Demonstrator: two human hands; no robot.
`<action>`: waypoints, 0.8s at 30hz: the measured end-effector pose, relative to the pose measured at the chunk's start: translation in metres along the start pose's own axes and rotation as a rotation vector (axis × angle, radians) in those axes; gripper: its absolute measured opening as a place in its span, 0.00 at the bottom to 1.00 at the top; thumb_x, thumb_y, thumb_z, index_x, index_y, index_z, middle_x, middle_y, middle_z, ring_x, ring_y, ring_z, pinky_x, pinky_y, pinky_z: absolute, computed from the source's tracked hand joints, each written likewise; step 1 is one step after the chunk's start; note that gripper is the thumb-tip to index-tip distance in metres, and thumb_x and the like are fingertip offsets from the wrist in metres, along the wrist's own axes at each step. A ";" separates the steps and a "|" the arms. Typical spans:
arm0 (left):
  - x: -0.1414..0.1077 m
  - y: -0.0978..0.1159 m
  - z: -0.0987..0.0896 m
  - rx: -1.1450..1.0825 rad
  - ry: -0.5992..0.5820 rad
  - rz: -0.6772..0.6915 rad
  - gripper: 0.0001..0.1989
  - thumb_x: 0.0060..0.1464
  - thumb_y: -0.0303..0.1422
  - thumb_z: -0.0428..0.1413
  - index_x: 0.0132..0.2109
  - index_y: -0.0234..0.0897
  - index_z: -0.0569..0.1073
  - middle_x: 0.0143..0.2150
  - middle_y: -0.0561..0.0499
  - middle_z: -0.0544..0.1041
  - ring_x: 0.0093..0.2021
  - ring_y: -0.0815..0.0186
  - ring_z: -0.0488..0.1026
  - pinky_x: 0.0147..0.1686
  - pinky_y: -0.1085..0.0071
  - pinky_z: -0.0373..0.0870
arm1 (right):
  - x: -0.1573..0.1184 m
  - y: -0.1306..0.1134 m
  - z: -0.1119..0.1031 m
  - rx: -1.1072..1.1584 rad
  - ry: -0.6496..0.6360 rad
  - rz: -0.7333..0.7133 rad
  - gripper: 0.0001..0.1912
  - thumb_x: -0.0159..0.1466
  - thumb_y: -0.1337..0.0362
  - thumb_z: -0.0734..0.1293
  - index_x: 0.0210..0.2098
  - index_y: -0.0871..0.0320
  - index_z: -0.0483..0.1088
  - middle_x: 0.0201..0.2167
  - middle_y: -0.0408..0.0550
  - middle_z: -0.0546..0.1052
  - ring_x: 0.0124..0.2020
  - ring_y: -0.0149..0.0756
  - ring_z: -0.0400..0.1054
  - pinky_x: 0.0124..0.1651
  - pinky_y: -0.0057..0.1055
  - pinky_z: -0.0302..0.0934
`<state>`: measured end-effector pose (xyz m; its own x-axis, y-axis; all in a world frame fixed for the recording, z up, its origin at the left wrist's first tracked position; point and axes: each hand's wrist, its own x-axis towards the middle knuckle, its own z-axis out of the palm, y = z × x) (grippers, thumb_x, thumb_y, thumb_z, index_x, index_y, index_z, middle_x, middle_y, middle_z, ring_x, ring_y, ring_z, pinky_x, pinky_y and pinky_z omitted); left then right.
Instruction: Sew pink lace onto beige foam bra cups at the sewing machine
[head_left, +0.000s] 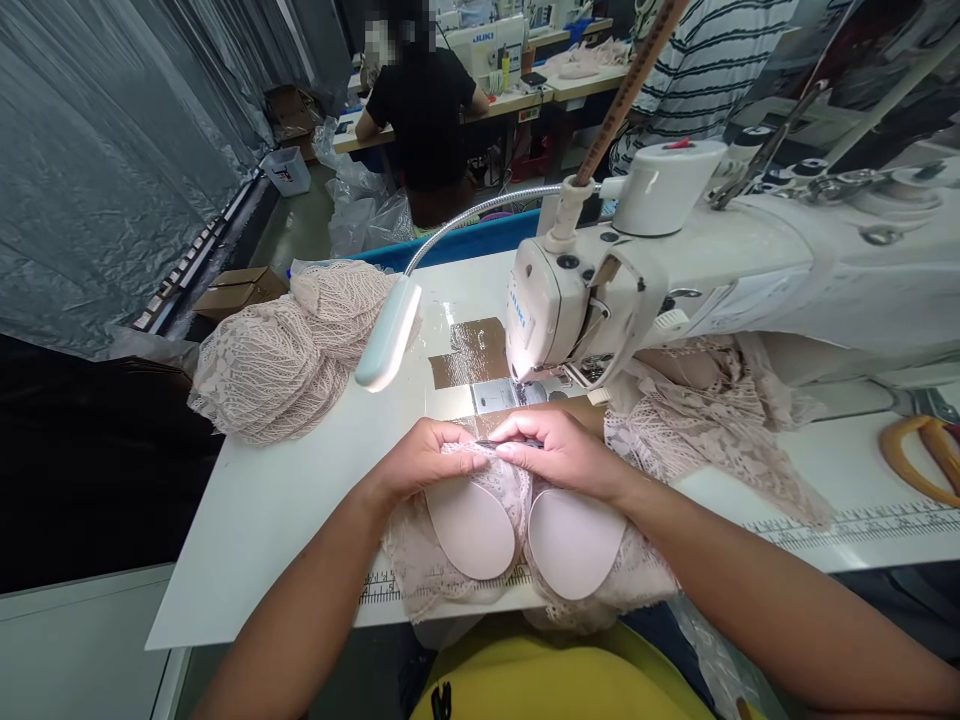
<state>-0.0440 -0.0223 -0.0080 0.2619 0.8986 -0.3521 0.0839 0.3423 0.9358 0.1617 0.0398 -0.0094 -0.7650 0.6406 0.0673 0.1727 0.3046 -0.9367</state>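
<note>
A pale pink lace garment (480, 530) with two smooth oval cups lies at the table's front edge, over a printed ruler strip. My left hand (437, 456) pinches the garment's top edge between thumb and fingers. Close beside it, my right hand (551, 450) is closed on the same edge, right of the middle. A small dark, thin item (491, 443) shows between the fingertips; what it is cannot be made out. Just beyond the hands is the needle area of a white sewing machine (547, 305).
A lamp (390, 335) on a bent metal arm hangs left of the machine. Bundled lace (262, 370) sits at the table's left. More lace (712, 420) and orange-handled scissors (926, 455) lie right. A person in black (424, 115) sits farther back.
</note>
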 end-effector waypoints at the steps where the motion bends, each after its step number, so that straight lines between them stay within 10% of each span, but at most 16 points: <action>1: 0.000 0.000 0.000 -0.001 0.004 0.005 0.12 0.45 0.37 0.64 0.29 0.30 0.76 0.26 0.53 0.71 0.28 0.71 0.65 0.30 0.74 0.58 | 0.000 0.000 0.000 -0.005 -0.002 0.003 0.10 0.61 0.61 0.66 0.39 0.59 0.74 0.37 0.47 0.78 0.39 0.36 0.72 0.42 0.33 0.65; 24: 0.003 -0.003 0.003 0.011 -0.035 0.008 0.14 0.46 0.39 0.63 0.26 0.30 0.74 0.23 0.54 0.67 0.26 0.72 0.61 0.28 0.74 0.55 | 0.002 -0.001 0.007 0.011 0.036 0.014 0.09 0.62 0.62 0.65 0.37 0.58 0.74 0.35 0.46 0.77 0.36 0.35 0.71 0.40 0.32 0.64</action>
<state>-0.0405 -0.0219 -0.0118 0.2960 0.8911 -0.3441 0.0926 0.3318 0.9388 0.1554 0.0362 -0.0109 -0.7394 0.6700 0.0664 0.1763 0.2877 -0.9413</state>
